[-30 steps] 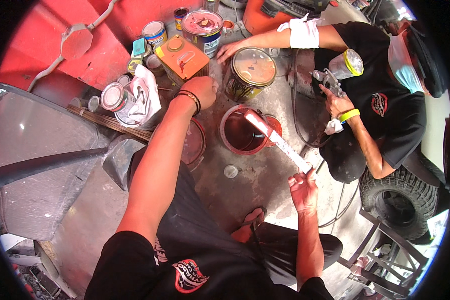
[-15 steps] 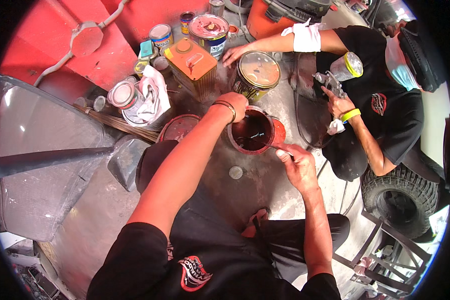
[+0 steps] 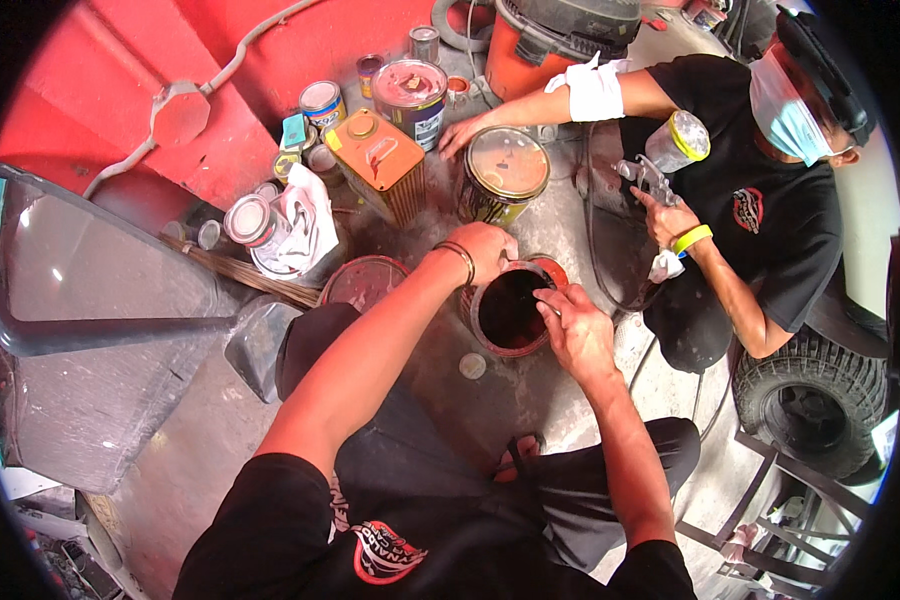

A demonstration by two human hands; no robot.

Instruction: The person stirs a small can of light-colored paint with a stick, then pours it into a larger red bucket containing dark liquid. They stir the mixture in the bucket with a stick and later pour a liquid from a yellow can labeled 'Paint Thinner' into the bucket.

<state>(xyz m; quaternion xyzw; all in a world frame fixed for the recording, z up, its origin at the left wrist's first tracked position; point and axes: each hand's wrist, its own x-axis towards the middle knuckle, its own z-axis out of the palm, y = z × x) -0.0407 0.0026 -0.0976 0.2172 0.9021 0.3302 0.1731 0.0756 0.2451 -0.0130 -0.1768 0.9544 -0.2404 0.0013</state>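
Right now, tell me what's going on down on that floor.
A person crouches over an open paint can of dark red paint, left hand gripping its rim, right hand at its edge. Opposite, a co-worker holds a spray gun and rests the other hand by a lidded can.

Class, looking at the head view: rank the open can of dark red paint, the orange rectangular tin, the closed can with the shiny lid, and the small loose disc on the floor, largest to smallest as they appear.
1. Orange rectangular tin
2-3. Closed can with the shiny lid and open can of dark red paint: too alike to rank; both hands cover part of the open can's rim.
4. Small loose disc
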